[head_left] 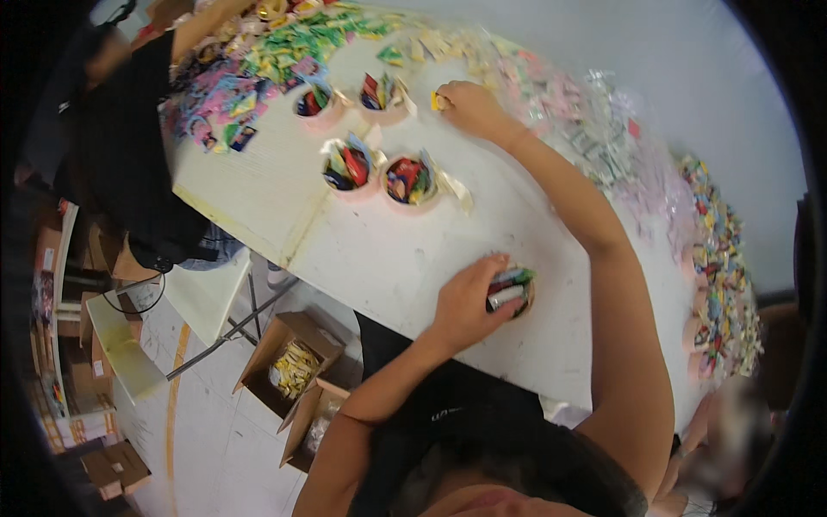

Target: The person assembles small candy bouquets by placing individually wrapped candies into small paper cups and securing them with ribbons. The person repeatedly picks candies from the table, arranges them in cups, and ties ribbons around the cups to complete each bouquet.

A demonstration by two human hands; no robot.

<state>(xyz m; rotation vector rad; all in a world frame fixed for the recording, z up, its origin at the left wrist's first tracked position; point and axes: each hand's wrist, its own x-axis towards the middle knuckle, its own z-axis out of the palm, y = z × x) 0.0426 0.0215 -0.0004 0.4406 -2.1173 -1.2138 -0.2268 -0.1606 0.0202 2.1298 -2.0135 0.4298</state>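
Note:
My left hand [468,303] is closed around a small round cup [532,297] standing on the white table, its thumb over the silvery and green packets inside. My right hand [474,109] reaches to the far part of the table and pinches a small yellow packet [435,101] in its fingertips. Left of it stand several pale pink cups filled with colourful packets: two at the back [320,122] and two nearer [413,208]. Cream ribbon ends [455,191] stick out beside them.
Along the far edge lie heaps of green packets [297,41], cream packets [444,43], pink packets [551,95] and lavender packets [659,198]. More filled cups [699,302] line the right edge. A person in black [121,155] works at left. Cardboard boxes [314,332] sit on the floor.

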